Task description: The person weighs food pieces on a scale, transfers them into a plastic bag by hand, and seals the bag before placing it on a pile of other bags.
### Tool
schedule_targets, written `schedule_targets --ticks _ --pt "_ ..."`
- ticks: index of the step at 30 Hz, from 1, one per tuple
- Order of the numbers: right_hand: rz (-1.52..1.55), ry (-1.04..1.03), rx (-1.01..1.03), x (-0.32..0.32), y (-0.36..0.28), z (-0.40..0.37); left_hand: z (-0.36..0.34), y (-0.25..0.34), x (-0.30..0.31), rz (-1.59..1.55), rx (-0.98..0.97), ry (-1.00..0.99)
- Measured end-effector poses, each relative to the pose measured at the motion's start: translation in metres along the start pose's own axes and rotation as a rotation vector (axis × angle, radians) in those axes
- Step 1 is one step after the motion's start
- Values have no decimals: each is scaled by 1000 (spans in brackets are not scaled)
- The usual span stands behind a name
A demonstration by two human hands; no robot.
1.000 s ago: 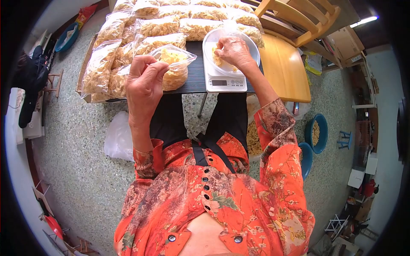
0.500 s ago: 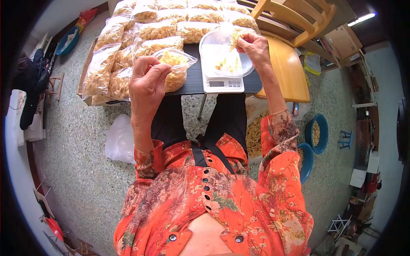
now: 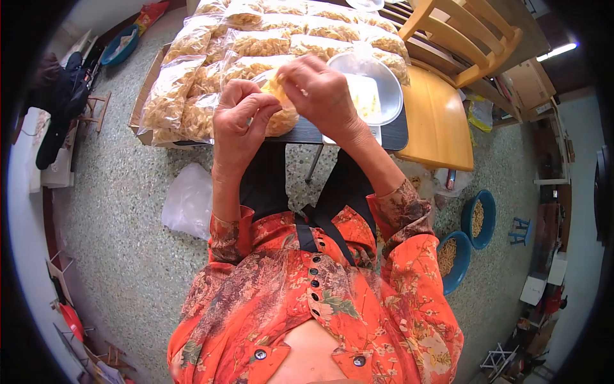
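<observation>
My left hand (image 3: 243,118) is closed in a pinch at the rim of a clear plastic bag (image 3: 283,123) that stands part-filled with pale yellow dried pieces. Fingers bent down and pressed together, my right hand (image 3: 323,96) is over the bag's mouth with some yellowish dried pieces (image 3: 272,87) at its fingertips. Both hands cover much of the bag. Right of them, a clear round bowl (image 3: 391,96) holding a few pale pieces rests on a white kitchen scale (image 3: 371,136), whose display is hidden behind my right forearm.
Rows of filled clear bags (image 3: 173,93) cover the far and left parts of the dark table (image 3: 310,133). A wooden chair (image 3: 435,115) adjoins the right edge. On the floor are a white plastic bag (image 3: 188,200) and blue basins (image 3: 492,221) of light brown pieces.
My right hand has moved left from above the scale's bowl to the bag's mouth, carrying dried pieces. My left hand stays at the bag's rim. The view has shifted slightly.
</observation>
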State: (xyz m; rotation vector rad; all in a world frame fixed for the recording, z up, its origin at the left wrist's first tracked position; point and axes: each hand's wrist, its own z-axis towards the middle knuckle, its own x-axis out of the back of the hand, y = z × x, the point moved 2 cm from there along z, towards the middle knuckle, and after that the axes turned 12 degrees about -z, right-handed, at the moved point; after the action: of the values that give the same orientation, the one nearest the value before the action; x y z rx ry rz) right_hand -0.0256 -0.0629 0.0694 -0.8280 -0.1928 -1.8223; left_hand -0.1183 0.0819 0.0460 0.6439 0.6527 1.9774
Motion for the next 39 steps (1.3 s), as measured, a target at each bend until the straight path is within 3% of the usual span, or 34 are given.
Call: schedule_targets --ticks 1,4,5,8,12,16,22,25,26,27,30,32,39 --pt "-65 -85 139 -3 -5 1 0 -1 2 4 1 4" --pt "22 -85 209 -7 -8 1 -2 -4 4 52 -17 2" --pt "100 -127 67 -3 -12 1 -2 -4 5 21 -4 4" --pt "107 -264 61 -2 -3 -2 -3 -4 6 -15 6 5" --pt "122 -207 174 -4 6 -7 -3 -2 8 -43 12 13" --pt "-45 -409 173 -20 4 -7 -6 4 -3 -40 14 -38" --pt "-61 -210 191 -16 10 -5 -4 1 2 -5 29 -14" --pt "208 -111 -51 13 27 -5 -4 2 7 36 16 -2" --pt "152 -90 -111 25 41 -8 -4 2 7 37 19 1" --pt "-39 -158 -114 41 53 -10 -4 2 7 38 19 -2" --pt "-551 -612 -87 67 86 -24 -4 -1 6 35 8 -14" --pt "-705 -828 -128 71 97 -29 -3 0 3 37 2 -20" --pt "-775 -927 -136 55 115 -44 -1 6 4 55 4 -26"
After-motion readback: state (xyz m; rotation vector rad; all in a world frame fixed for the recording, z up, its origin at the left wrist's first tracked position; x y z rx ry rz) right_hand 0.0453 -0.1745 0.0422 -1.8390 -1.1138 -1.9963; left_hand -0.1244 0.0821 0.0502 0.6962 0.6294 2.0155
